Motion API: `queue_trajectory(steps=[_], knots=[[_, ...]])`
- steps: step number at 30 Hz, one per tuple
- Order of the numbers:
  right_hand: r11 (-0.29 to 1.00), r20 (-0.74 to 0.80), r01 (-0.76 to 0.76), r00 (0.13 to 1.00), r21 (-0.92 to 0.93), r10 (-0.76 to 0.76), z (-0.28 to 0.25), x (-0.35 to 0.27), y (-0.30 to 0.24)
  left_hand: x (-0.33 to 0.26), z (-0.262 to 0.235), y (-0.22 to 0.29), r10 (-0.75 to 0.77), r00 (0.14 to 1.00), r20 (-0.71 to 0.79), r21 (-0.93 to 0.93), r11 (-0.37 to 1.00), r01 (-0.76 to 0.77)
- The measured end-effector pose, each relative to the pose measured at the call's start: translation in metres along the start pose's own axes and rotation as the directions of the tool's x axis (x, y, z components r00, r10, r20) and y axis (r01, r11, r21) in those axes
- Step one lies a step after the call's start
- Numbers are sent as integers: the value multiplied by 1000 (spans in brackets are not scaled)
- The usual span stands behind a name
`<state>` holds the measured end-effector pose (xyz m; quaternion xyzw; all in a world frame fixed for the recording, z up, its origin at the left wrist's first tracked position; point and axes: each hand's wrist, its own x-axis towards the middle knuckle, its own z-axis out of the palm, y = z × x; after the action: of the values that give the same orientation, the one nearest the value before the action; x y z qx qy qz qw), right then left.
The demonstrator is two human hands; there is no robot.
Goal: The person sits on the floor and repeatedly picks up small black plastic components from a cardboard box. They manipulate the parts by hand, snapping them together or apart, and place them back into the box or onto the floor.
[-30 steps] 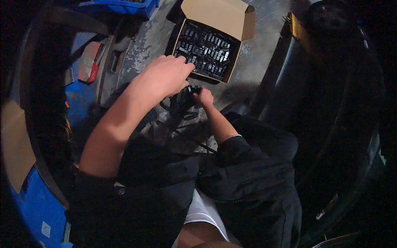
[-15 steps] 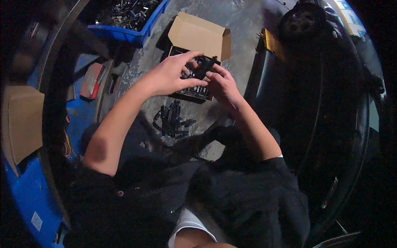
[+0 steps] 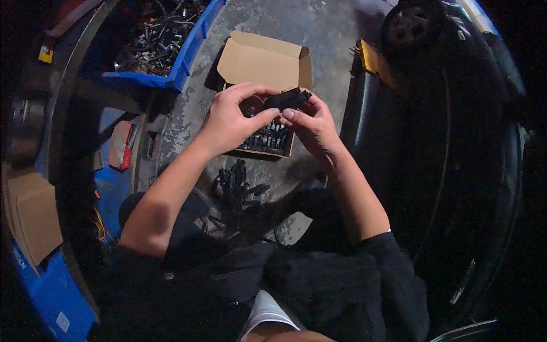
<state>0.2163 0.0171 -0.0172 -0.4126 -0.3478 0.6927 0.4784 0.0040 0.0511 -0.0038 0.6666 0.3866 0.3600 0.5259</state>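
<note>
Two bare hands hold a small black part above an open cardboard box.

The left hand (image 3: 231, 119) and right hand (image 3: 312, 125) both pinch the black part (image 3: 286, 100) with closed fingertips, just over the cardboard box (image 3: 263, 61) of small dark pieces on the concrete floor (image 3: 319, 28). More black pieces (image 3: 236, 182) lie below; a blue bin (image 3: 188, 60) sits left.

Black part (image 3: 286, 100): my fingers (image 3: 268, 117) cover its underside, so its shape is unclear.
Cardboard box (image 3: 259, 60): my hands hide most of the small dark pieces inside.
Blue bin (image 3: 188, 57): cut off at the upper left; its contents are a tangle too small to tell.
Floor pile (image 3: 236, 182): dark, indistinct pieces.
</note>
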Motion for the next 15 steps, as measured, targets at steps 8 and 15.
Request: queue_trajectory(steps=[8,15], knots=[[962,-75,102,989,-255,-124,-11,-26,-35,11,31,5,178,984,-18,58,983,-177],[895,-30,138,986,-425,-166,-14,-27,-37,7,29,-2,126,992,-4,27,992,-126]])
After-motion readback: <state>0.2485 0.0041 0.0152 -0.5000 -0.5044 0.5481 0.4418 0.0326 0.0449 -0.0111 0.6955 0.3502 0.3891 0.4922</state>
